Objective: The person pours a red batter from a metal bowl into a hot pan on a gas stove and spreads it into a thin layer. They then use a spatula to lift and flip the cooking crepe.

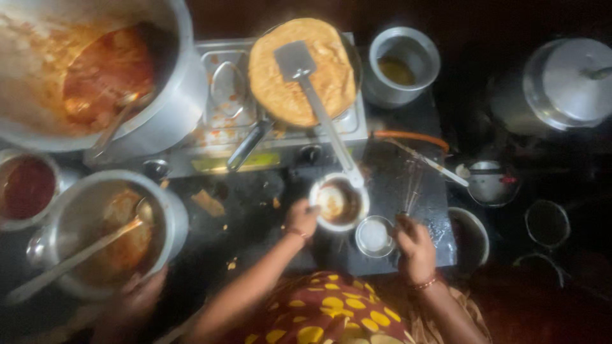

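My left hand (301, 218) grips the rim of a small white bowl (338, 202) holding brownish liquid, on the dark counter in front of the stove. My right hand (414, 245) is closed around the handle of a wire whisk (412, 185) whose wires point away from me. Between my hands sits a little steel cup (374, 236) with something white in it. A steel spatula (296, 60) lies on a round golden flatbread (280, 89) in a pan, and its long handle reaches down to the white bowl.
A steel stove (274, 150) carries the pan. At left are a huge pot of red curry (95, 70), a pot with a ladle (108, 229) and a bowl of red sauce (25, 188). Another person's hand (137, 296) is bottom left. Right: steel pot (403, 60), lidded pot (567, 83), small saucepan (488, 183).
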